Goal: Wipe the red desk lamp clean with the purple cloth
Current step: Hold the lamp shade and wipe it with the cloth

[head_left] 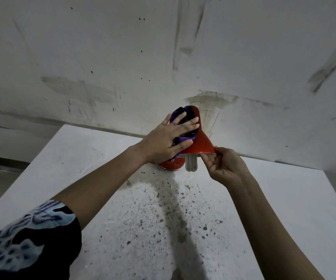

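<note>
Left hand (pixel 169 138) presses purple cloth (pixel 183 139) on red lamp (pixel 202 143); right hand (pixel 225 166) pinches rim (pixel 213 151).

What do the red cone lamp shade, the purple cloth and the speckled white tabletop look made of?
Red cone lamp shade: probably painted metal or hard plastic; glossy, with a thin crisp rim.
Purple cloth: soft fabric, matte; it bunches into folds.
Speckled white tabletop: hard, matte, perhaps painted board or stone; dark specks, no grain.
</note>
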